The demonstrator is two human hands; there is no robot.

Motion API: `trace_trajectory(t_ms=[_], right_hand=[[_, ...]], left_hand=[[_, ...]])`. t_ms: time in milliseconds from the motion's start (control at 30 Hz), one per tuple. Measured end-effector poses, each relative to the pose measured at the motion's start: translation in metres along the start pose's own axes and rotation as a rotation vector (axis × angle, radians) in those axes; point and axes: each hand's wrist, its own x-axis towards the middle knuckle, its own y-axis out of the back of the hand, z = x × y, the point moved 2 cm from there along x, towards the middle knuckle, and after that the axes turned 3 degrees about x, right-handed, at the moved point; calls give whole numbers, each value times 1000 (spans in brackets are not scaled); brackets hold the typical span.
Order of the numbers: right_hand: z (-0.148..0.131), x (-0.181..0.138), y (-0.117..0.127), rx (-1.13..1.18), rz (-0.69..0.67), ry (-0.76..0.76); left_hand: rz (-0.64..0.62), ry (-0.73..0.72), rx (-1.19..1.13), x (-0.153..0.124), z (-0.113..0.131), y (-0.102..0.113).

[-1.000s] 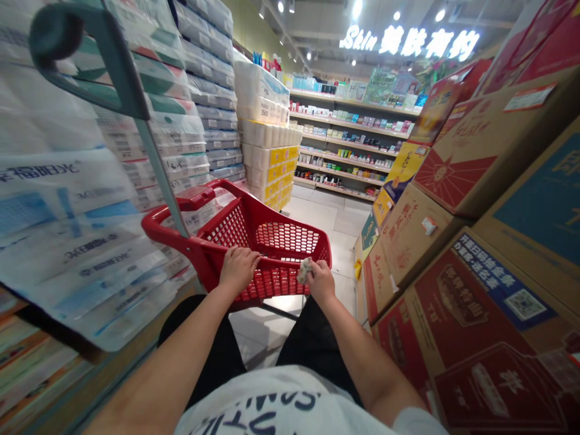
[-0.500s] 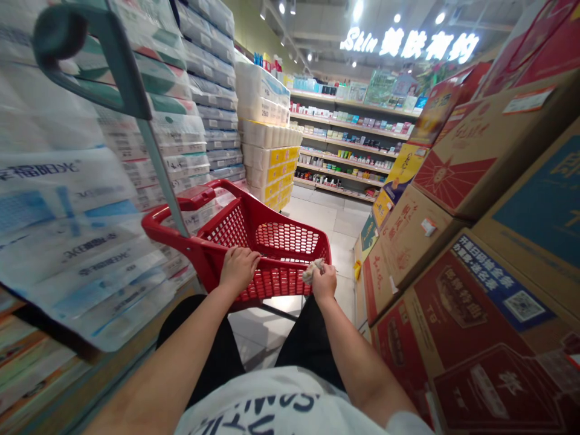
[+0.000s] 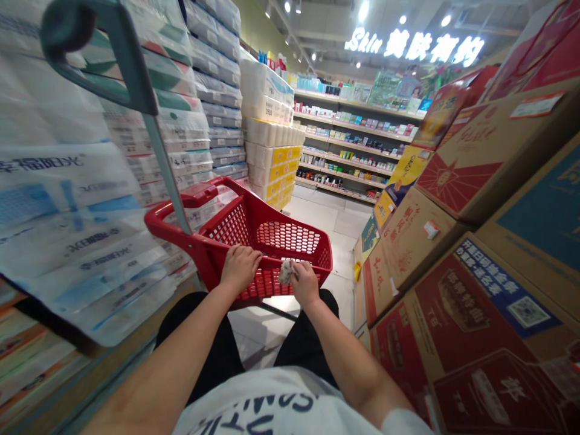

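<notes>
Pinching a small, crumpled, off-white and grey cloth [image 3: 285, 273] between the closed fingers and thumb of the right hand [image 3: 305, 284], with the bunched end poking out just left of those fingertips. Holding it at the near side of a red plastic shopping cart [image 3: 209, 261] with perforated basket walls, by the rim; cannot tell whether pressed to the plastic or slightly clear of it. Gripping that same near rim with the left hand [image 3: 240, 267], fingers curled over the edge, a little left of the cloth. Sitting or crouching in black trousers [image 3: 299, 344], with knees below the fingers. Seeing, up and left of the left fingers, a slanting silver metal pole [image 3: 167, 169] with a looped dark-grey handle [image 3: 132, 60]. Facing, farther left of them, stacked white-and-blue plastic-wrapped packs [image 3: 63, 205]. Having, right of the right fingers, piled brown-and-red cardboard cartons [image 3: 457, 172]. Looking, far beyond both sets of fingers, at long pale shelves of small boxes and bottles [image 3: 353, 136] under a glowing white sign [image 3: 417, 45].
</notes>
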Motion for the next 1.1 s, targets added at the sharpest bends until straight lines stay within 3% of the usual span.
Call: trace_trajectory(t_ms=[167, 333, 500, 667, 800, 933, 1100], right_hand=[[3, -9, -13, -153, -178, 34], [-11, -4, -16, -181, -85, 159], [-17, 0, -19, -352, -214, 168], [-17, -2, -23, -353, -198, 207], [-12, -5, -29, -384, -277, 148], [-11, -7, -31, -339, -216, 180], [-15, -6, -36, -343, -256, 178]], left_hand=[[-15, -18, -43, -4, -3, -2], [-14, -60, -14, -13, -1, -3], [-19, -23, 43, -16, 2, -6], [-33, -6, 28, -15, 2, -7], [-32, 3, 11, -16, 1, -7], [-27, -4, 9, -16, 1, -7], [-29, -4, -8, -16, 1, -6]])
